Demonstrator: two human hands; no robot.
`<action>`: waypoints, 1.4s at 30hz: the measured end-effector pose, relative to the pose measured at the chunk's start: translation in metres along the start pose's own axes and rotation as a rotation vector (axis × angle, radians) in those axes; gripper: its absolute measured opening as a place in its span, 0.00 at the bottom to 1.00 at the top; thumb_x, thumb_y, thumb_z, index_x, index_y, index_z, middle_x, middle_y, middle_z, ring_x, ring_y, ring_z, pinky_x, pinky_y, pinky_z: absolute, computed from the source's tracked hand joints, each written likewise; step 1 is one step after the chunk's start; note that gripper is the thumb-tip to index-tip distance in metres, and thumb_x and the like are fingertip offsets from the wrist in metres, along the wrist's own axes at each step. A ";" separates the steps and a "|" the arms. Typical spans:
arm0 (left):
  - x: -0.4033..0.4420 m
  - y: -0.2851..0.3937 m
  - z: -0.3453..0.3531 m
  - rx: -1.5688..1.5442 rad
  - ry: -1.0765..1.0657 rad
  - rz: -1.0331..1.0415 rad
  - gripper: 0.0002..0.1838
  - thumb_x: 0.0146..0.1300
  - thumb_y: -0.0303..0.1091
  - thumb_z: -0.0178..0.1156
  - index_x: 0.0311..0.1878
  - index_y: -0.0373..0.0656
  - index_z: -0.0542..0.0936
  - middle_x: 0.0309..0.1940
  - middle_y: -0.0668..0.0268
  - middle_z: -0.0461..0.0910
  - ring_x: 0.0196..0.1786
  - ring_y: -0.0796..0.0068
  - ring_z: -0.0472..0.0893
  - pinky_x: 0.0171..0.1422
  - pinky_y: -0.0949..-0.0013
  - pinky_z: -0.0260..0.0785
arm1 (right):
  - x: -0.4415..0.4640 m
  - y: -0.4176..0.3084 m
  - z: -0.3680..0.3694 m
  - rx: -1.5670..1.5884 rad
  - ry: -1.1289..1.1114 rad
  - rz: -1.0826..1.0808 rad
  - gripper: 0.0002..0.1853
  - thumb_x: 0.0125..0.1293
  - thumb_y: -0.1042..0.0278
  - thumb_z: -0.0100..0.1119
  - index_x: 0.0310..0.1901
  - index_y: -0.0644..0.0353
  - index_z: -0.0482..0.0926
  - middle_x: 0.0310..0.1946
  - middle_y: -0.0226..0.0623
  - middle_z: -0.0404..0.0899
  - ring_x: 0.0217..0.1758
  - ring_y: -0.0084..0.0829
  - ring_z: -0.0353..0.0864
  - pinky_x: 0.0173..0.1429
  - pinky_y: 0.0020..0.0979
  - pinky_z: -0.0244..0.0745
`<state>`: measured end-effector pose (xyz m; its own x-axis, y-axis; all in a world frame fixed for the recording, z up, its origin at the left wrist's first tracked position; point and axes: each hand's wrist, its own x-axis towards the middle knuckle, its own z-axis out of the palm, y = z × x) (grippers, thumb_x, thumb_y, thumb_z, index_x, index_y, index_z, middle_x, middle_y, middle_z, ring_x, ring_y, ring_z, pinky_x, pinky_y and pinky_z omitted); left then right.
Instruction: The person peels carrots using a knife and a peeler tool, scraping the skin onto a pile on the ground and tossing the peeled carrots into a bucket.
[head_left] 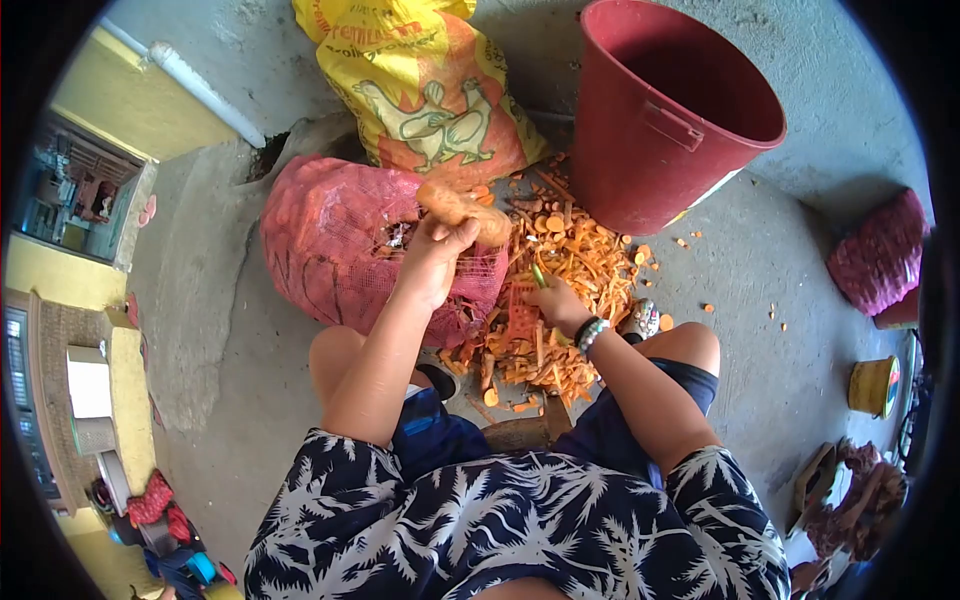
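Observation:
My left hand point(437, 262) is closed around a thick, pale orange carrot point(462, 212), raised above the edge of a red mesh sack point(330, 240). My right hand point(562, 306), with a beaded bracelet at its wrist, grips a slim green tool point(540, 275) that looks like a peeler; its working end is too small to make out. Under and around that hand spreads a heap of carrot peelings and cut pieces point(585, 265). An orange-red plastic crate-like piece point(522, 312) lies among the peelings, just left of my right hand.
A tall red bin point(640, 130) stands beyond the heap on the right. Behind the mesh sack, a yellow printed feed sack point(430, 100) leans at the wall. Farther right are a purple mesh sack point(880, 255) and a yellow bucket point(873, 387). A low wooden seat point(515, 434) shows between my legs.

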<state>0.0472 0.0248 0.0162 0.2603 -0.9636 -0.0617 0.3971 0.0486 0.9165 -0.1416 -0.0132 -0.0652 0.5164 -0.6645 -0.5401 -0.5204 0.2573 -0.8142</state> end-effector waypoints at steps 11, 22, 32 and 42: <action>0.025 -0.024 -0.022 -0.402 0.171 -0.274 0.15 0.57 0.36 0.61 0.45 0.40 0.73 0.43 0.61 0.76 0.47 0.68 0.77 0.53 0.61 0.73 | -0.022 -0.037 0.033 0.610 0.040 -0.173 0.14 0.58 0.76 0.50 0.47 0.64 0.69 0.25 0.29 0.74 0.21 0.18 0.70 0.23 0.22 0.66; 0.019 -0.020 -0.009 -0.435 0.166 -0.289 0.15 0.55 0.32 0.63 0.46 0.43 0.75 0.43 0.67 0.76 0.47 0.74 0.75 0.51 0.66 0.70 | -0.007 -0.040 0.028 0.523 0.060 -0.214 0.10 0.60 0.75 0.49 0.44 0.64 0.71 0.26 0.28 0.75 0.22 0.18 0.71 0.22 0.20 0.64; 0.009 -0.021 -0.005 -0.189 0.222 -0.147 0.16 0.52 0.34 0.67 0.43 0.44 0.76 0.36 0.69 0.78 0.39 0.79 0.76 0.41 0.75 0.67 | 0.030 -0.024 0.014 0.538 -0.078 -0.114 0.15 0.56 0.81 0.48 0.47 0.67 0.70 0.34 0.34 0.77 0.26 0.21 0.73 0.27 0.21 0.69; -0.002 -0.017 0.000 -0.164 0.164 -0.102 0.12 0.52 0.33 0.66 0.39 0.40 0.77 0.34 0.66 0.79 0.38 0.75 0.79 0.46 0.72 0.71 | 0.034 -0.030 0.006 0.231 -0.015 -0.371 0.12 0.56 0.76 0.52 0.43 0.66 0.73 0.30 0.38 0.78 0.27 0.23 0.74 0.33 0.25 0.70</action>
<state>0.0401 0.0257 0.0002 0.3455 -0.9109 -0.2257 0.5622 0.0083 0.8270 -0.1038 -0.0393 -0.0607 0.6504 -0.7318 -0.2035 -0.1331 0.1539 -0.9791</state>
